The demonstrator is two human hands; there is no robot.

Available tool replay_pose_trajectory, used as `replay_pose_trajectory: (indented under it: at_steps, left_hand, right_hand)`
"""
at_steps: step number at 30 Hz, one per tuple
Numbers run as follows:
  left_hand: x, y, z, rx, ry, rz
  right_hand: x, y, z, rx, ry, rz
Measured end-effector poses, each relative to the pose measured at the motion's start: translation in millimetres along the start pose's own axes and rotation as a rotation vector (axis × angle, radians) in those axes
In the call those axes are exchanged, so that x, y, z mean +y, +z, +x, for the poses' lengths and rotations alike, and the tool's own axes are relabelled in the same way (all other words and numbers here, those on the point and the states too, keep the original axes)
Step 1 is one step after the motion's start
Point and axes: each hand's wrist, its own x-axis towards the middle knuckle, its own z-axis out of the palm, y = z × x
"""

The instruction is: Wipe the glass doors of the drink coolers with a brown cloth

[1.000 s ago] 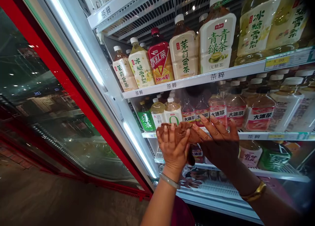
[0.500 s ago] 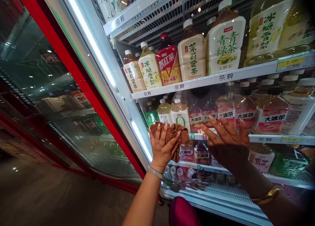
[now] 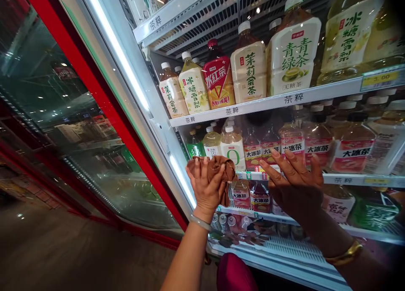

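Note:
A crumpled brown cloth (image 3: 226,166) lies under the fingers and palm of my left hand (image 3: 205,187), in front of the bottles on the second shown shelf. The hand wears a pale bangle. Further right, my right hand (image 3: 292,183) is raised with its fingers spread and nothing in it; a gold bracelet circles its wrist. Behind it stand bottles with pink labels (image 3: 318,147). Near the cloth are a white-labelled bottle (image 3: 232,149) and a green-labelled bottle (image 3: 195,148).
A row of larger bottles (image 3: 249,71) stands on the shelf (image 3: 268,103) above. To the left runs a lit white frame strip (image 3: 114,50), then a red door frame (image 3: 95,101) with glass beyond. Cans (image 3: 223,220) lie low down.
My left hand and the cloth have shifted slightly to the left. My right hand has moved a little to the right in the view, still with its fingers spread.

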Motion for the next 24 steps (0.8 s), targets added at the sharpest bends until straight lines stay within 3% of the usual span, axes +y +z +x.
replay_pose_trajectory:
  at_steps: [1,3,6,8,10,12,14,15,17,19,20,22,24]
  left_hand:
    - [-11,-2.6,11,0.016,-0.006,0.012]
    - [-28,-4.3,30,0.138,-0.154,0.057]
    - [-21,-0.4,36,0.210,-0.307,0.076]
    - [-2,2.7,24,0.132,-0.212,0.046]
    - [11,3.2,9,0.063,-0.020,0.002]
    - [6,0.0,4,0.032,0.185,-0.042]
    - [-16,-5.0,11,0.025,0.257,-0.056]
    - [-29,-6.9,17,0.036,0.195,-0.043]
    - [-49,-7.7,29,0.118,-0.110,0.033]
    - [-49,-4.6,31,0.198,-0.365,0.093]
    - [-42,-2.4,27,0.204,-0.409,0.098]
    - [-21,0.8,10,0.134,-0.322,0.062]
    - [-8,0.1,-8,0.049,-0.105,0.005]
  right_hand:
    - [0,-1,0,-0.008,0.006,0.001]
    - [-1,-2,1,-0.024,0.016,-0.001]
    - [-12,2,5,0.004,0.056,-0.009]
    - [-27,8,11,0.006,0.080,-0.016]
    - [-43,16,19,-0.011,0.073,-0.029]
    - [-55,25,25,-0.002,0.062,-0.042]
    - [-62,30,29,0.025,0.066,-0.054]
    - [-64,32,30,0.034,0.071,-0.058]
    - [-67,34,32,0.025,0.076,-0.058]
    - [-72,36,33,-0.001,0.072,-0.044]
    - [-74,37,33,-0.012,0.064,-0.034]
    - [-79,39,35,-0.020,0.038,-0.020]
    - [-82,42,36,-0.012,0.000,-0.016]
